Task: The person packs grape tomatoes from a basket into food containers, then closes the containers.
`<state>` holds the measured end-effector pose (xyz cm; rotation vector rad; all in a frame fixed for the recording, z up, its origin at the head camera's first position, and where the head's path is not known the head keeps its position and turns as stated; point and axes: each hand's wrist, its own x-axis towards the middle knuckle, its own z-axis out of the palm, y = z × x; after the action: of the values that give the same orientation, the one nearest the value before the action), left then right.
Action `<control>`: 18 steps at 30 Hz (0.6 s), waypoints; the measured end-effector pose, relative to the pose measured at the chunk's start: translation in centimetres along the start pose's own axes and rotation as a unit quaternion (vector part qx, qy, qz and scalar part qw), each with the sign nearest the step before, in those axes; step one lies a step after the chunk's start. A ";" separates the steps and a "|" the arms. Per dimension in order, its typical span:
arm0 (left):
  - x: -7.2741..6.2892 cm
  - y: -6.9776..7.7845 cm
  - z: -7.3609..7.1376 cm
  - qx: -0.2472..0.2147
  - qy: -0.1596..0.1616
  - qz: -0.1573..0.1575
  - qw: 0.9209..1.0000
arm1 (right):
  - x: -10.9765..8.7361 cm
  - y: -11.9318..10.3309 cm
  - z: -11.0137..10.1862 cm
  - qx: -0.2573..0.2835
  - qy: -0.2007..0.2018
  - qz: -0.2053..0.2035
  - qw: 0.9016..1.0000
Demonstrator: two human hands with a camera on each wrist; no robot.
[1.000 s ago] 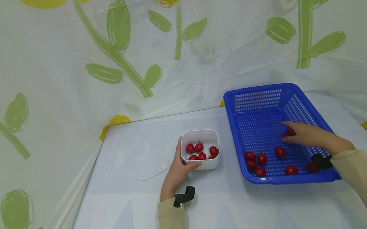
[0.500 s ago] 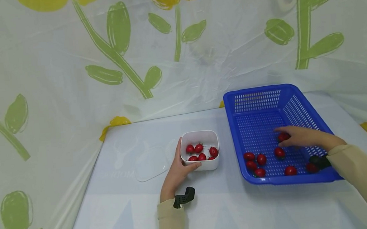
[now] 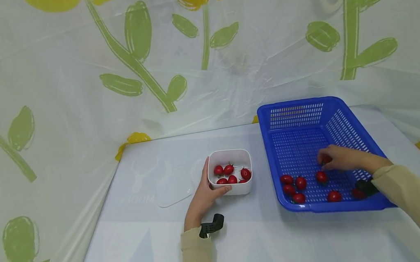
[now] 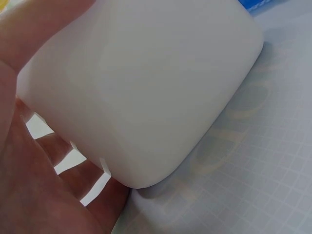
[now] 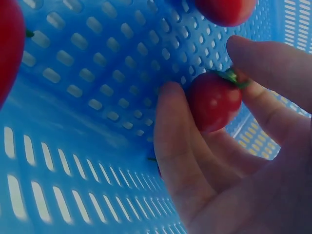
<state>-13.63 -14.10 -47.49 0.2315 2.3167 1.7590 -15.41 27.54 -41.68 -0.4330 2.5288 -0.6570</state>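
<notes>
My left hand [image 3: 204, 194] grips a small square white container [image 3: 239, 190] at its left side, thumb across the near wall and fingers along the left. Several red cherry tomatoes [image 3: 229, 169] lie inside it. In the left wrist view the container's smooth wall [image 4: 156, 87] fills most of the frame. Down in the blue basket [image 3: 270, 165], my right hand [image 3: 343, 158] holds one cherry tomato [image 5: 214, 102] between thumb and curled fingers, its green stem facing the thumb. Other loose tomatoes [image 3: 301, 183] lie on the basket floor, mostly toward the near side.
A clear flat lid [image 3: 173, 187] lies on the table [image 3: 159, 238] left of the container. The basket's slotted walls rise around my right hand. Behind the table hangs a flower-print sheet [image 3: 81, 96]. Dark wrist cameras [image 3: 212, 226] sit on both wrists.
My right hand has shifted left and nearer within the basket, and its fingers have drawn in around a cherry tomato. The left hand and the white container stay put.
</notes>
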 end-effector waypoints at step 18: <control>-0.1 0.0 0.1 0.014 0.006 -0.007 1.000 | 0.2 -1.1 -1.0 0.009 0.060 -0.006 0.998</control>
<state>-13.51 -14.03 -47.48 0.2092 2.3457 1.7279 -15.92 26.93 -40.42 -0.4145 2.6322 -0.7310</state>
